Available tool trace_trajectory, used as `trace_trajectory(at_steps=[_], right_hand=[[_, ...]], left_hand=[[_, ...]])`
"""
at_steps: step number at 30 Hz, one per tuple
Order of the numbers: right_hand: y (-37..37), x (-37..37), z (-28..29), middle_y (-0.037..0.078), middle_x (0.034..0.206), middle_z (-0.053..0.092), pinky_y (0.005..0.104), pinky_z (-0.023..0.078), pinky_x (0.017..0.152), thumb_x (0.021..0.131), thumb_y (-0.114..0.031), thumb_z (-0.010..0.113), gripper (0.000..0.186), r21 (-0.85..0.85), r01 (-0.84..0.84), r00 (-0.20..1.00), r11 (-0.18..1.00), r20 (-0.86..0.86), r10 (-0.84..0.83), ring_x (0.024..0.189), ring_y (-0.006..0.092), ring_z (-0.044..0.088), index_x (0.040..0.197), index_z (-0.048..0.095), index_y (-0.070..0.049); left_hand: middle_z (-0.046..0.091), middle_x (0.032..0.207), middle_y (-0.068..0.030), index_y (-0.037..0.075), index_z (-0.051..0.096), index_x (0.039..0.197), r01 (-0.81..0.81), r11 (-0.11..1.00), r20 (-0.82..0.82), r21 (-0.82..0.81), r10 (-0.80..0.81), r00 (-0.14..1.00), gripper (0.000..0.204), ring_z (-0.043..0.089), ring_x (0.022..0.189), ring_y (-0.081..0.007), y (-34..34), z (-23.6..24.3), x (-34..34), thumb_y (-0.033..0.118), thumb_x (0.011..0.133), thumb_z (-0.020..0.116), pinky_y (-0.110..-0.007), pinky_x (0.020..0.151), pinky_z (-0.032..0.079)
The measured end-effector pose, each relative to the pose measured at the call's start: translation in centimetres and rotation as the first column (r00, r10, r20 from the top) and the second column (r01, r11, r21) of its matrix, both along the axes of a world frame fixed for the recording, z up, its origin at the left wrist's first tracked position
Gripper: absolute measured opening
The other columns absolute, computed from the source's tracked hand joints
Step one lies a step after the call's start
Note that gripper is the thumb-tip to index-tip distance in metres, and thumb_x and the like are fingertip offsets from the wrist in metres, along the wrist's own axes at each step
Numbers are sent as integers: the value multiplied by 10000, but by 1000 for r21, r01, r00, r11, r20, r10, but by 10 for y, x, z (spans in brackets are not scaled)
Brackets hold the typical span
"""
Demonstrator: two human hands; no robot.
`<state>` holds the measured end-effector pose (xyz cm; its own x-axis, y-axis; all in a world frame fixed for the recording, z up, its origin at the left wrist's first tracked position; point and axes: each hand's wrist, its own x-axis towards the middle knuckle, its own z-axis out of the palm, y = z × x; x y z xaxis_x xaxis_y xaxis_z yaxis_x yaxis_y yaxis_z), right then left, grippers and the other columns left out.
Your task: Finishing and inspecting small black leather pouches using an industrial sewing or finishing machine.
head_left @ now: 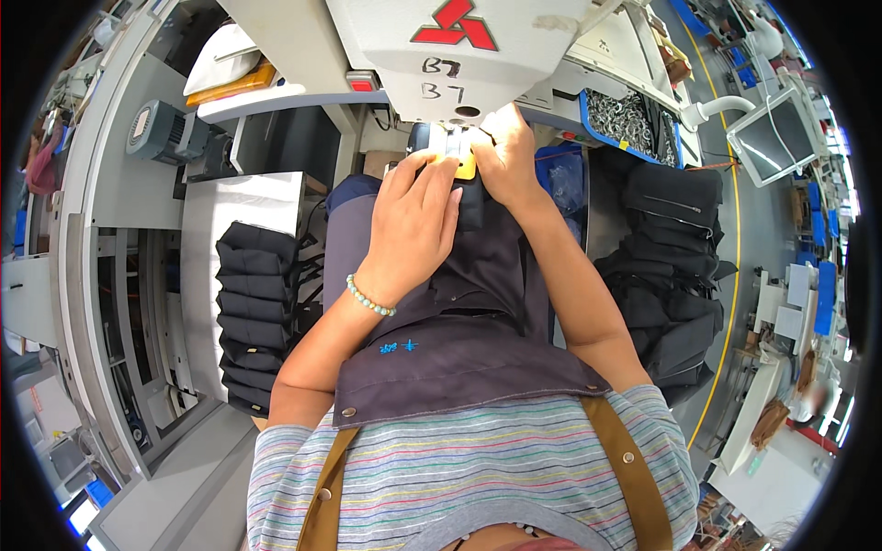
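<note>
Both hands are together beneath the white head of an industrial sewing machine (pixel 459 55). My left hand (pixel 413 211) lies with its fingers stretched forward over a small yellow plate (pixel 467 167) and black fabric (pixel 470 207). To its right, my right hand (pixel 503 156) has curled fingers, with the thumb pressed in close by the plate. What that hand grips, if anything, is hidden under the machine head. The black fabric hangs down from the plate toward my lap, just right of the left hand's fingers.
A row of folded black fabric pieces (pixel 253 303) lies on a light table (pixel 207 239) at left. Black garments (pixel 671 257) are piled at right. Beyond my right hand stand a blue tray (pixel 586 129) of small metal parts and a blue bin (pixel 548 163). A screen (pixel 774 138) stands far right.
</note>
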<state>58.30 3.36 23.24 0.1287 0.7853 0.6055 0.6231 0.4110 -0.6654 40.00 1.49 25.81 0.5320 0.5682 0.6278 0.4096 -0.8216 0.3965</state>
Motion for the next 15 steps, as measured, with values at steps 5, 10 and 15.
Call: trace_trajectory(at_steps=[5,10,15], right_hand=[[-2,1,0,136,921,611,372,519,741,803,-77,545,167,-24,34,999,999,7,-33,816,298,634,849,674,18],[0,1,-6,144,921,607,374,518,741,807,-83,538,177,2,45,999,999,24,-45,813,302,632,849,672,25],[0,3,-9,153,908,611,381,516,733,809,-87,540,175,7,12,1000,1000,27,-12,802,321,625,840,665,30]], left_hand=[[631,1088,-145,-35,561,1204,14,1000,-14,-5,-14,1000,362,571,1098,-335,0,-2,1,33,861,656,-445,876,469],[634,1092,-145,-33,562,1208,3,1000,-4,2,-3,1000,365,573,1105,-334,0,-2,-1,19,858,653,-441,894,471],[637,1105,-146,-16,583,1187,14,1000,30,-25,-13,999,314,583,1112,-340,1,-2,-2,-1,877,634,-429,926,472]])
